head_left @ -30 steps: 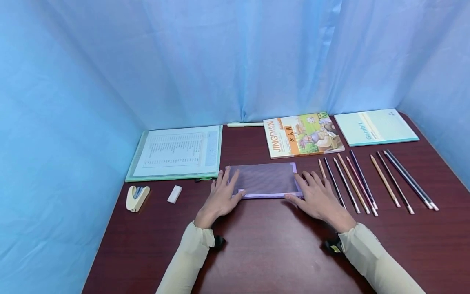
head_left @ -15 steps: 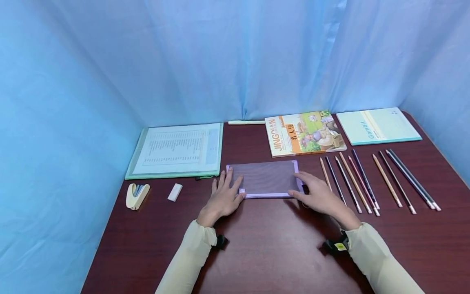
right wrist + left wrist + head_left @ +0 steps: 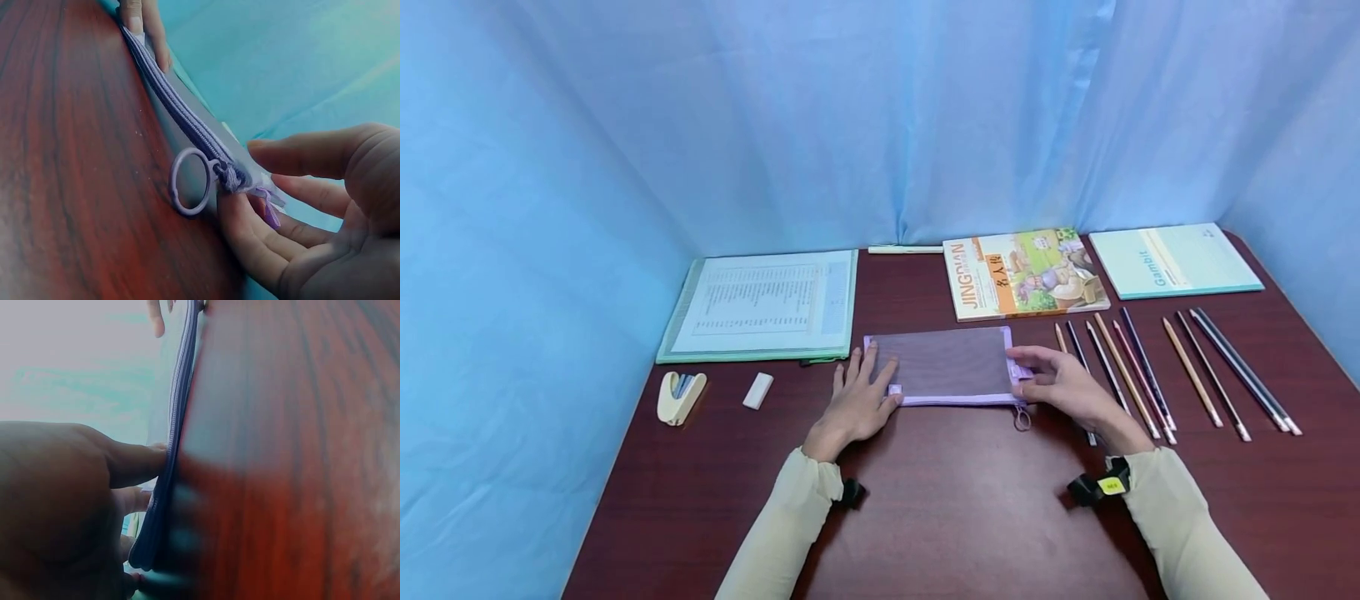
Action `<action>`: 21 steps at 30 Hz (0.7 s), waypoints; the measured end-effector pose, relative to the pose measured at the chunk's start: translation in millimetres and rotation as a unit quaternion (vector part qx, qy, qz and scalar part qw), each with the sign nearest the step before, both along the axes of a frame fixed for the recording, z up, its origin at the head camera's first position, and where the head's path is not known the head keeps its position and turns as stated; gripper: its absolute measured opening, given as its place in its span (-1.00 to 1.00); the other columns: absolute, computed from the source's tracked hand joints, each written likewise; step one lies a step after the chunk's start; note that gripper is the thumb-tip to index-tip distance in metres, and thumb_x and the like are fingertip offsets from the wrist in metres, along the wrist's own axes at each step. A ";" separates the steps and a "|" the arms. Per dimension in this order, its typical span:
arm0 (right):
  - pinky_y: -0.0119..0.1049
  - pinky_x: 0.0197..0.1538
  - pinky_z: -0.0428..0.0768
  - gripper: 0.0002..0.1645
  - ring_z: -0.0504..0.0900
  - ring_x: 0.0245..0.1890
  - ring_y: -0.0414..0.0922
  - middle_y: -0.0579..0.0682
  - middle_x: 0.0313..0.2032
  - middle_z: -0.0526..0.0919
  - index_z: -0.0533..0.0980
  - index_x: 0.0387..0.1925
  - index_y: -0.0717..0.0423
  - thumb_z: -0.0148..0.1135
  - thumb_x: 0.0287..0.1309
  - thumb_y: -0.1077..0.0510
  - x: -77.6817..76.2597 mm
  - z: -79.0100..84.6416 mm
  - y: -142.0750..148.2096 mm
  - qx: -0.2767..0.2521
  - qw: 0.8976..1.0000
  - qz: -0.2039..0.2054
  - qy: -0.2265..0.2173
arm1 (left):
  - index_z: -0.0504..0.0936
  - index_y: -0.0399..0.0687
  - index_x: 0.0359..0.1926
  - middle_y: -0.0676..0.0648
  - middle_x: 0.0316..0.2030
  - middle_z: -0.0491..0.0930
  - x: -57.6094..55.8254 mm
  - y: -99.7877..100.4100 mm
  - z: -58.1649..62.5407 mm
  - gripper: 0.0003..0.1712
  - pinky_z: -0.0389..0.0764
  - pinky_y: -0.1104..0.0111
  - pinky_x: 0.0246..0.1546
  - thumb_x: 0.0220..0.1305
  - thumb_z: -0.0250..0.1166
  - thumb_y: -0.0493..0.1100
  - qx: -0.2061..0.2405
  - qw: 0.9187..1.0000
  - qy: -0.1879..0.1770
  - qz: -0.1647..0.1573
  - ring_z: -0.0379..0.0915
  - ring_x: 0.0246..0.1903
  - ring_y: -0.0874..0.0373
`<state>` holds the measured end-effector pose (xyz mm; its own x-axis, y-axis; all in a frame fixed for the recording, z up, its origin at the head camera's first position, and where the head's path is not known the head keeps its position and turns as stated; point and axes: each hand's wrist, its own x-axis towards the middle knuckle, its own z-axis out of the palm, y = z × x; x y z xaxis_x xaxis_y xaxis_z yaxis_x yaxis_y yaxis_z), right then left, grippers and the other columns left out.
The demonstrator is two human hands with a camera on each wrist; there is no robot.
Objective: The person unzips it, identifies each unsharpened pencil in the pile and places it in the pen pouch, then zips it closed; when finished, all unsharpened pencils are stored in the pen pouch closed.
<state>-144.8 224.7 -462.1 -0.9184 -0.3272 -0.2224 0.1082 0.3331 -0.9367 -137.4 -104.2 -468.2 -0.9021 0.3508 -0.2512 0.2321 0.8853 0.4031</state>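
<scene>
A purple mesh zipper pouch (image 3: 951, 362) lies flat mid-table, its zipper along the near edge. My left hand (image 3: 853, 408) rests on its left end, fingers spread and fairly straight, thumb at the near corner. At the opposite end, my right hand (image 3: 1067, 387) holds the pouch's right edge with curled fingers. In the right wrist view, the fingers (image 3: 244, 234) reach round the zipper's end, while whether the upper digit touches the fabric is hard to tell. From that corner hangs a purple ring (image 3: 190, 181) beside a small purple tab (image 3: 272, 215).
Several pencils (image 3: 1138, 367) lie right of the right hand, some partly behind it. Farther back are an illustrated book (image 3: 1026, 275), a pale notebook (image 3: 1176, 260) and a white pen (image 3: 906, 249). Leftward lie a green-edged document folder (image 3: 760, 308), a white eraser (image 3: 758, 390) and a cream U-shaped device (image 3: 681, 398).
My right hand has slid rightward off the pouch's top and curled at its right edge, bringing the ring and tab into sight. The left hand stays nearly still.
</scene>
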 end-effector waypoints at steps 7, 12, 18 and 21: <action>-0.39 -0.14 0.70 -0.31 0.68 0.01 0.05 0.45 0.30 0.39 0.36 0.32 0.36 0.32 0.15 0.37 0.3 -6.4 2.5 0.022 1.000 -0.012 0.010 | 0.06 0.12 0.57 -0.17 0.62 -0.30 -0.3 0.4 -0.4 -0.30 -0.22 -0.25 0.53 0.53 -0.04 0.13 0.000 1.000 -0.004 0.000 -0.44 0.60 -0.23; -0.38 -0.15 0.71 -0.29 0.71 -0.05 0.04 0.47 0.26 0.42 0.39 0.30 0.37 0.36 0.09 0.38 0.5 -7.6 2.4 0.018 0.999 -0.032 0.001 | 0.14 0.08 0.54 -0.23 0.61 -0.22 3.2 7.0 7.5 -0.30 -0.11 -0.25 0.51 0.49 0.04 0.12 -0.021 0.999 0.026 0.006 -0.36 0.60 -0.26; -0.39 -0.15 0.71 -0.29 0.71 -0.02 0.11 0.48 0.26 0.44 0.40 0.29 0.38 0.39 0.07 0.35 0.2 -8.8 1.8 0.021 0.999 -0.040 0.007 | 0.48 -0.11 0.25 -0.32 0.36 0.32 23.1 42.6 29.0 -0.42 0.34 -0.13 0.33 0.32 0.29 0.07 -0.019 0.982 0.188 -0.021 0.19 0.41 -0.27; -0.40 -0.14 0.71 -0.28 0.72 -0.03 0.07 0.50 0.25 0.44 0.39 0.29 0.40 0.38 0.07 0.37 -0.3 -10.2 2.3 0.013 0.999 -0.042 0.007 | 0.61 -0.11 0.10 -0.20 0.11 0.56 35.8 72.2 35.9 -0.54 0.51 0.09 0.16 0.28 0.32 0.04 0.013 0.975 0.217 -0.052 0.45 0.14 -0.10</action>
<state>-145.1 227.0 -472.3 -0.9456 -0.2431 -0.2160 0.1232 0.3471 -0.9297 -101.6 -32.0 -432.2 -0.8804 0.4475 0.1571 0.4741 0.8383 0.2692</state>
